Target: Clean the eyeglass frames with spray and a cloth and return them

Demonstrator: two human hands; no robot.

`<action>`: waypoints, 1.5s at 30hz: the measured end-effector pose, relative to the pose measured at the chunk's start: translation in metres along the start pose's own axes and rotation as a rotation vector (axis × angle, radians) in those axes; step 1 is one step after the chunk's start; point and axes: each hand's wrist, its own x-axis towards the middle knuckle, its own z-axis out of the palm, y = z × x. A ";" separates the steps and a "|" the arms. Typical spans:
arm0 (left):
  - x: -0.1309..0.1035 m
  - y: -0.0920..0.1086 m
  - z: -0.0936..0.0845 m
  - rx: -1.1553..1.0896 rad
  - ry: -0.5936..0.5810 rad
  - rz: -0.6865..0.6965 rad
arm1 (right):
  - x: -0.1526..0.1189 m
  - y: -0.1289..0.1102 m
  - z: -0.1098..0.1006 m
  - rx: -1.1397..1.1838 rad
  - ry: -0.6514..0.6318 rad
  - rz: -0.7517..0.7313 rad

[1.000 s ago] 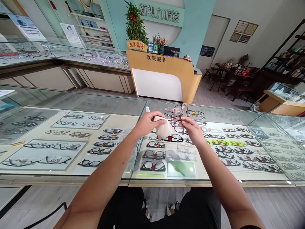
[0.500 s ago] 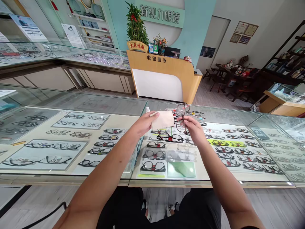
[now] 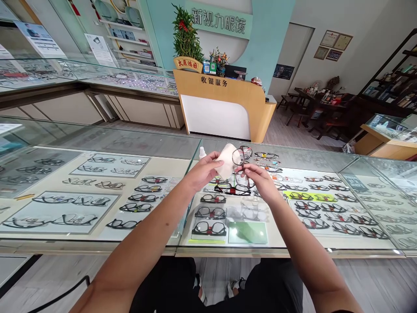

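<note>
Two hands up over the glass counter [image 3: 97, 141]: your left hand [image 3: 203, 171] pinches the cloth [image 3: 227, 160], your right hand [image 3: 260, 181] clamps the glasses [image 3: 241, 161] at 3 o'clock of it, touching.

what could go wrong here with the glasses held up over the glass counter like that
1. The right hand pinches the glasses only at the frame, so they might slip and drop onto the glass counter.
2. The left hand presses the cloth against one lens; too much force could bend the thin frame.
3. A small white bottle stands just behind the left hand and could be knocked over.
</note>
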 end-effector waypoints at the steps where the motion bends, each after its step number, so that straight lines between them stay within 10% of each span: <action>1: 0.000 -0.001 0.002 0.004 -0.019 0.011 | 0.000 -0.001 0.001 -0.013 -0.006 -0.002; 21: 0.000 -0.018 0.013 0.289 0.046 0.246 | -0.003 0.007 0.008 -0.005 -0.100 0.024; 45: -0.007 -0.023 0.022 0.182 0.011 0.069 | -0.004 0.015 0.005 0.130 -0.196 0.108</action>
